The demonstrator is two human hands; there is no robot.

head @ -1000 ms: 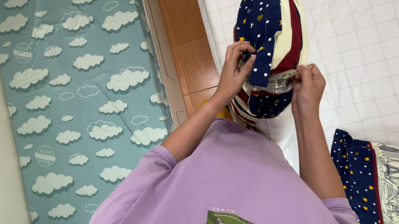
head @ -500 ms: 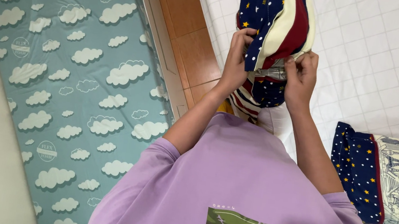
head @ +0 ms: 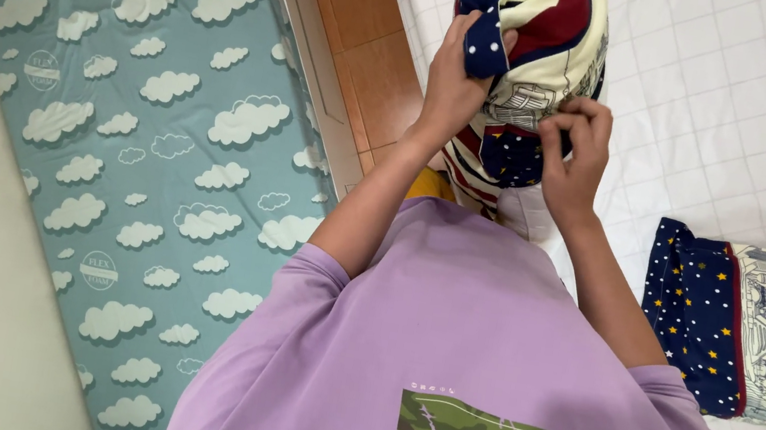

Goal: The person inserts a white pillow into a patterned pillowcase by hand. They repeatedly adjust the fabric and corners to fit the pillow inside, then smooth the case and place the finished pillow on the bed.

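The head view looks down on a person in a lilac T-shirt (head: 473, 360). At the left of the frame a teal mattress with white clouds (head: 122, 136) lies on the floor, and beside it runs a strip of brown wooden floor (head: 367, 51).

In the upper middle of the frame both hands work on a pillow in a patterned case (head: 538, 56), dark blue with stars, with red and cream stripes. It is held up in front of the chest, above the white quilted bed cover (head: 754, 99). The left hand (head: 453, 84) is closed around a fold of the blue fabric at the edge of the case, with the thumb on top. The right hand (head: 574, 158) is half curled, and its fingertips pinch the cloth a little lower, near the opening.

At the right of the frame a second pillow (head: 750, 331) in a case of the same pattern lies on the bed cover.

I think the grip is small on both sides. If the pinched fabric slips from the fingers, the pillow may drop down. If one hand pulls harder than the other, the case may twist or bunch around the pillow.
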